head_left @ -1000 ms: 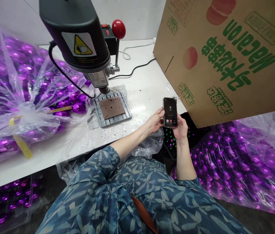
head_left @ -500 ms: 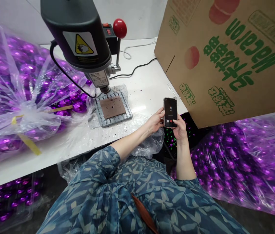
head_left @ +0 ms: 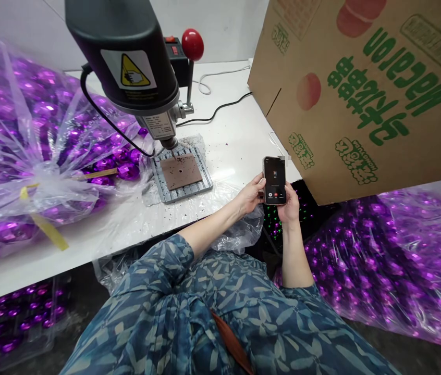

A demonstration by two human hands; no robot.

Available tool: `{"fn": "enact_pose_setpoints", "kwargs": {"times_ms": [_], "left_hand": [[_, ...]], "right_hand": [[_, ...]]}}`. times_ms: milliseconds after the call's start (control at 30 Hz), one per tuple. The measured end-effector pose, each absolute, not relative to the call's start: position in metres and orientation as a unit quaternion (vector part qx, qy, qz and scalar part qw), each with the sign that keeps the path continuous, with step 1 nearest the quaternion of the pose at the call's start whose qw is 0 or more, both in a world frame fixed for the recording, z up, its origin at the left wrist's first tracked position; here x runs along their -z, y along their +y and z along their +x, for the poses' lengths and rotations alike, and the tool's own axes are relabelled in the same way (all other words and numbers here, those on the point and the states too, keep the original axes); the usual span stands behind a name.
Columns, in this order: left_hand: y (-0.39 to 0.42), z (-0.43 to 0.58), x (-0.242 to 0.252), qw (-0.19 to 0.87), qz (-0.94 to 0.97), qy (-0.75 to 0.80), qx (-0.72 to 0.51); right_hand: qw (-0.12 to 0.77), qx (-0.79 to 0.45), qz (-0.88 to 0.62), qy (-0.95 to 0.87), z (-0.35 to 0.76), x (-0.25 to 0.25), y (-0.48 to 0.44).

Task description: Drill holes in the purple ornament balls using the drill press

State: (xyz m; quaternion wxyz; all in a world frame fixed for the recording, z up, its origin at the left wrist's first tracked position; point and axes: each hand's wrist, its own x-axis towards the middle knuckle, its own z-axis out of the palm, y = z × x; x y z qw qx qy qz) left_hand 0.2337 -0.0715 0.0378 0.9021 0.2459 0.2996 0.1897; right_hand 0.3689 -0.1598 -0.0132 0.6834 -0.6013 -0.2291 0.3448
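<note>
A smartphone (head_left: 274,177) is held upright between my two hands, its dark screen lit with small round buttons near the bottom. My left hand (head_left: 255,192) grips its left edge, the thumb along the side. On the lower right edge, my right hand (head_left: 290,204) is closed around the phone, its thumb by the side. To the left of my hands stands a small drill press (head_left: 126,57) with a red ball lever (head_left: 193,45). A brown board (head_left: 181,172) with a hole lies on its metal base (head_left: 205,183), scattered with dark chips.
A tied clear bag of shiny purple balls (head_left: 13,156) covers the left of the white table (head_left: 240,135). A large cardboard box (head_left: 345,104) rises at the right. Another bag of purple balls (head_left: 361,260) lies below it. Crumpled clear plastic (head_left: 240,229) hangs over the table edge.
My right thumb has moved off the phone's screen to its right edge. A third button now shows on the screen. The phone stays in both hands, nearly in place.
</note>
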Motion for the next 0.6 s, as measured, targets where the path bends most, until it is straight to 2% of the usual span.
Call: {"fn": "enact_pose_setpoints", "kwargs": {"times_ms": [600], "left_hand": [[-0.067,0.233,-0.038,0.908,0.224,0.300,-0.191]], "right_hand": [[0.679,-0.360,-0.582,-0.264,0.371,0.012,-0.169]]}}
